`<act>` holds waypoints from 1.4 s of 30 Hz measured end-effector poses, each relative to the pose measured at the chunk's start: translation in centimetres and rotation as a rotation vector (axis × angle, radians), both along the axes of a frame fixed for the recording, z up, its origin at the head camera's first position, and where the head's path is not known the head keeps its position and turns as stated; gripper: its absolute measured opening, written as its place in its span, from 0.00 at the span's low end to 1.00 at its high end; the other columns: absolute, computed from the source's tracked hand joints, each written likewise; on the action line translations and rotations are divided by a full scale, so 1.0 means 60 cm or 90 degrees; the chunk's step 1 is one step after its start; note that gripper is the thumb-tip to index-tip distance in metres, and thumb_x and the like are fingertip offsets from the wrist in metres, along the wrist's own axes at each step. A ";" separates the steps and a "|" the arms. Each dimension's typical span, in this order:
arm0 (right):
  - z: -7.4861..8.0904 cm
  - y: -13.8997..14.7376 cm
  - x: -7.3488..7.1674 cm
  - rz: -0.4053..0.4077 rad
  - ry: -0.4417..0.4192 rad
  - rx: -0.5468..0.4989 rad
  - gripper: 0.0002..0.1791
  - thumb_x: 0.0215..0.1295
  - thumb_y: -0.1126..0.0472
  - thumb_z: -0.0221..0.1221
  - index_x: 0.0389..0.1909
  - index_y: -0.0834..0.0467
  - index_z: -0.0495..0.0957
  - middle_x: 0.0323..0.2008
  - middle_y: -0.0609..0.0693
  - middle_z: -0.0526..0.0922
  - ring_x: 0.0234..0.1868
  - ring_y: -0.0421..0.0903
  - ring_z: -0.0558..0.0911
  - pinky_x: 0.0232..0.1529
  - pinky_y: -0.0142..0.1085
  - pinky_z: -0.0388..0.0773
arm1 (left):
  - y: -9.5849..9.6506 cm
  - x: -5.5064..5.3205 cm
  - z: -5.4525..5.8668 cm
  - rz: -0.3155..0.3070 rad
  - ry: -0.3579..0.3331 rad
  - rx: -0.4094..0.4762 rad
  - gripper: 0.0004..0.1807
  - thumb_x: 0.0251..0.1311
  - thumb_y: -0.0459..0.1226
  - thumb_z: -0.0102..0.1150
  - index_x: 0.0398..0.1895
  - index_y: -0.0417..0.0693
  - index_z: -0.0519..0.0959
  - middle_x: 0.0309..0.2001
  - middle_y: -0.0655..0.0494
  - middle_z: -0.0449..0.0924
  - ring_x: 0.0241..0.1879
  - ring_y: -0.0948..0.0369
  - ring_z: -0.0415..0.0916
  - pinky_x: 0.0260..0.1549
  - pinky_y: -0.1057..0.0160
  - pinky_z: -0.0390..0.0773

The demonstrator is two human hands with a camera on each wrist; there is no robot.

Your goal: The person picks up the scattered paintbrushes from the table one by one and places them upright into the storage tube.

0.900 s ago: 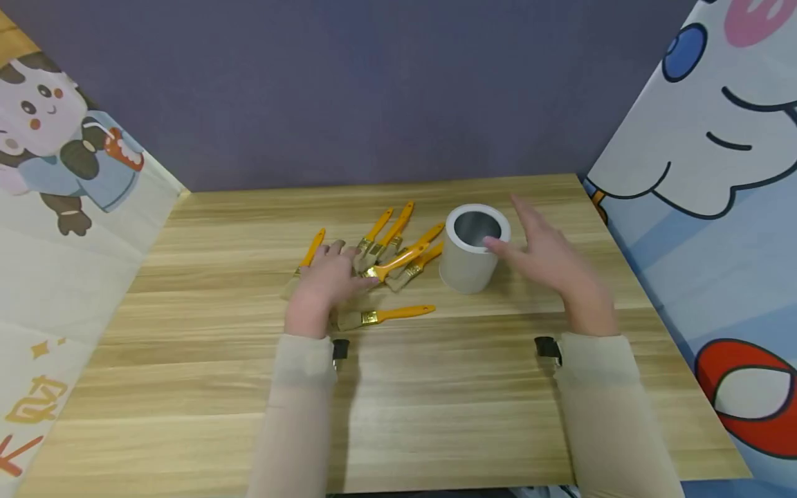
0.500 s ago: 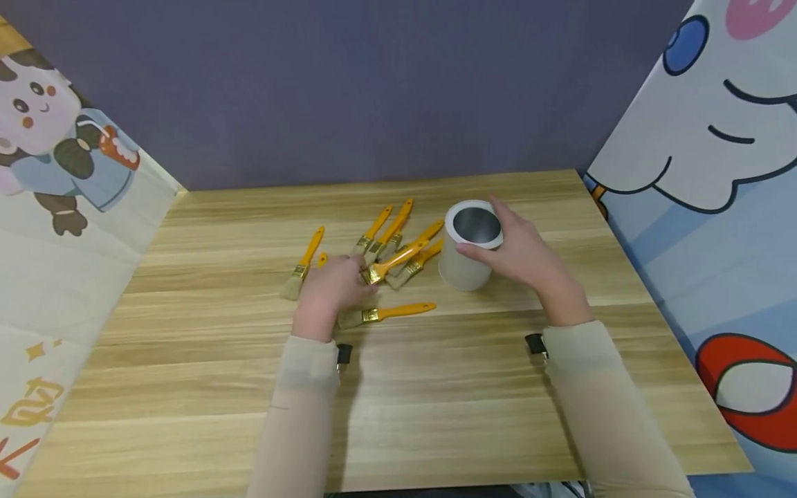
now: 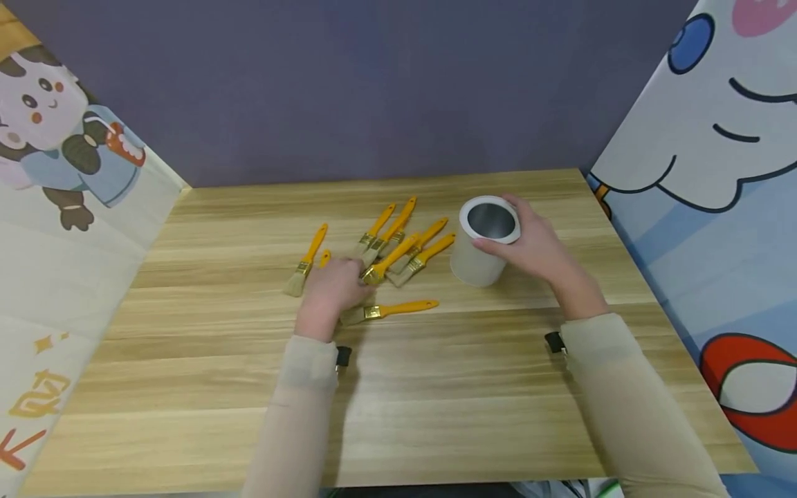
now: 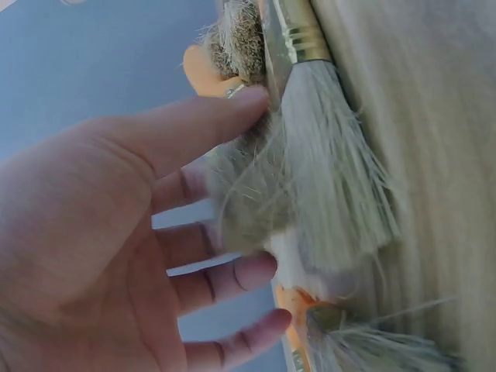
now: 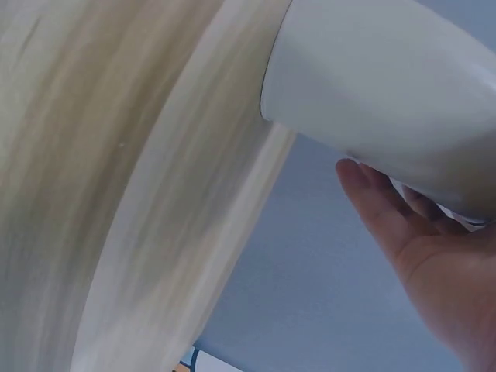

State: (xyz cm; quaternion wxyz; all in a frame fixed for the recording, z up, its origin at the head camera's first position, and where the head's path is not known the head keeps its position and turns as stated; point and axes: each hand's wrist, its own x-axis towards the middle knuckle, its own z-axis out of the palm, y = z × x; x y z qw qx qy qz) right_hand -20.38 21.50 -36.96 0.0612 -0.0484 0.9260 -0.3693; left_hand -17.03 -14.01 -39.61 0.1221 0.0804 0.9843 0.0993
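In the head view my left hand (image 3: 336, 285) is at the left of a group of flat paintbrushes with yellow handles. It pinches one paintbrush (image 3: 400, 251) near its bristle end, the handle pointing up and right. The left wrist view shows bristles (image 4: 252, 190) between thumb and fingers, with another brush's bristles (image 4: 333, 178) just beside them. My right hand (image 3: 537, 243) grips a white can (image 3: 476, 264) at its rim, thumb in front and fingers at the far side. The can is upright, open at the top, with a metallic inside. In the right wrist view fingers (image 5: 372, 198) lie along its wall.
Several more paintbrushes (image 3: 420, 263) lie behind and beside the held one. One brush (image 3: 407, 307) lies crosswise nearer the person, another (image 3: 305, 266) at the left. The wooden table (image 3: 448, 415) meets a dark back wall (image 3: 373, 90); printed panels flank it.
My right hand has come from beside the can to grip its rim and shifted it slightly right. My left hand has closed on a paintbrush, which has moved a little left.
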 end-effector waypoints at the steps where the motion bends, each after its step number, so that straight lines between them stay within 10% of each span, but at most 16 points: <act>1: 0.000 0.000 -0.001 0.000 -0.004 -0.005 0.66 0.60 0.29 0.70 0.87 0.49 0.42 0.79 0.67 0.63 0.77 0.69 0.67 0.72 0.68 0.67 | -0.002 0.000 -0.001 0.000 0.004 0.008 0.18 0.68 0.51 0.67 0.52 0.50 0.84 0.53 0.49 0.88 0.53 0.48 0.83 0.58 0.34 0.78; 12: -0.002 0.000 0.001 0.002 -0.015 -0.045 0.65 0.62 0.34 0.72 0.87 0.49 0.42 0.79 0.66 0.63 0.77 0.68 0.67 0.74 0.67 0.65 | -0.043 0.005 0.016 0.064 0.046 0.189 0.18 0.73 0.47 0.64 0.56 0.45 0.79 0.39 0.46 0.86 0.34 0.52 0.78 0.38 0.50 0.79; 18: -0.009 0.003 0.004 0.003 -0.016 -0.052 0.64 0.62 0.35 0.72 0.87 0.49 0.42 0.78 0.65 0.65 0.76 0.67 0.68 0.74 0.67 0.65 | -0.053 0.006 0.015 0.113 0.068 0.304 0.17 0.74 0.45 0.64 0.57 0.46 0.78 0.21 0.58 0.68 0.20 0.60 0.63 0.25 0.59 0.71; 28: -0.008 -0.001 0.000 0.013 -0.015 -0.059 0.64 0.63 0.35 0.72 0.87 0.50 0.41 0.79 0.66 0.63 0.77 0.67 0.67 0.75 0.67 0.65 | -0.054 0.005 0.013 0.144 0.160 0.515 0.19 0.71 0.47 0.69 0.57 0.47 0.82 0.45 0.46 0.84 0.41 0.52 0.84 0.35 0.63 0.84; 42: -0.010 0.001 0.001 0.009 -0.016 -0.052 0.64 0.62 0.31 0.70 0.87 0.46 0.42 0.81 0.62 0.62 0.77 0.66 0.68 0.75 0.67 0.67 | -0.033 -0.001 0.052 0.097 0.243 0.520 0.15 0.67 0.44 0.73 0.53 0.48 0.87 0.45 0.49 0.90 0.38 0.58 0.80 0.31 0.69 0.77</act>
